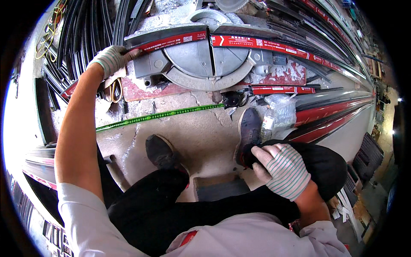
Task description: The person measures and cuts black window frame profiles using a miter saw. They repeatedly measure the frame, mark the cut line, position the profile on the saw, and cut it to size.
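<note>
Strip (pixel 174 42) | long axis left-right | left grip (pixel 112 60) clasps it | right grip (pixel 283 170) loose on knee (pixel 326 162)

"What pattern is on the left glove (pixel 110 60)?"
"Thin green stripes on off-white. The right glove (pixel 283 171) has the same colours."
"And the left strip (pixel 173 42)?"
"Bright red, printed in white, like the right strip (pixel 265 46)."
"The saw base (pixel 187 55) looks plain."
"Yes, dull silvery grey. The measuring tape (pixel 162 115) is vivid green with dark markings, on a beige-grey floor (pixel 201 135)."
"Clothes?"
"Black trousers (pixel 150 205), pale greyish-lilac shirt (pixel 235 235). The cord (pixel 52 21) at upper left is yellow."
</note>
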